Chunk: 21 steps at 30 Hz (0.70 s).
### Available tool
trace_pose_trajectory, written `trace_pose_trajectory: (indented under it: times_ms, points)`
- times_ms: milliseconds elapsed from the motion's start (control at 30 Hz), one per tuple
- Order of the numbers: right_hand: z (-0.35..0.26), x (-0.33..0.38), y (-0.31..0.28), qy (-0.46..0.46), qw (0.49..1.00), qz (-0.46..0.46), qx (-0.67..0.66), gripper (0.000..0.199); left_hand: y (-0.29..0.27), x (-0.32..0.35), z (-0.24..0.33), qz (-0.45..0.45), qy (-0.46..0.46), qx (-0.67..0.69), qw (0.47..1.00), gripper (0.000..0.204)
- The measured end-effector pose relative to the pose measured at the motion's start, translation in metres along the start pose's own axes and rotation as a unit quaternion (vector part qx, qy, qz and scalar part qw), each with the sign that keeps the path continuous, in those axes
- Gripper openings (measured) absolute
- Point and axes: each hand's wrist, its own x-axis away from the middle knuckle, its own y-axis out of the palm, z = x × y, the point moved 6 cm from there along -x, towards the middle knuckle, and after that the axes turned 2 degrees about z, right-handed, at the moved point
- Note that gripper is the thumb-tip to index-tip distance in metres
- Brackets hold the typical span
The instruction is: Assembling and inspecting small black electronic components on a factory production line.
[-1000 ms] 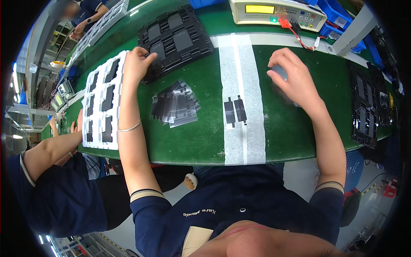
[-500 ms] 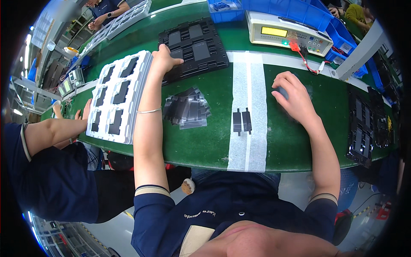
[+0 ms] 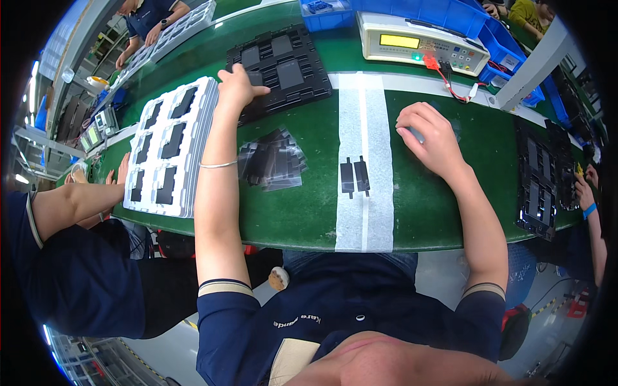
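While the left hand (image 3: 238, 89) is at the black tray (image 3: 318, 89) left of the pale strip (image 3: 364, 222), the right hand (image 3: 428, 136) is at the strip's right.
The left thumb spreads away from its fingers; the right fingers are curled, and if they grip something, I cannot tell. Two dark pieces (image 3: 347, 177) lie on the strip, fanned sheets (image 3: 273, 161) to its left, the white tray (image 3: 203, 122) farther left.
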Motion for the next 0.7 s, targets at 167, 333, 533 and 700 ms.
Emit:
trace_pose_trajectory:
  times_ms: [167,333,533,700]
  points:
    - [-0.005,0.001,0.004,-0.022,1.0,-0.007,-0.012,0.008,-0.005,0.004,-0.025,0.021,-0.008,0.092,0.995,0.065]
    - [-0.01,0.004,0.01,-0.023,0.999,-0.019,-0.036,0.007,0.0,0.022,-0.029,-0.019,-0.085,0.51,0.855,0.036]
    - [-0.019,0.014,0.041,0.253,0.867,-0.063,-0.424,0.028,-0.006,0.147,0.101,-0.225,0.014,0.708,0.67,0.025]
    - [-0.031,0.019,0.043,0.261,0.853,-0.066,-0.447,0.027,0.002,0.205,0.123,-0.337,-0.006,0.706,0.623,0.028]
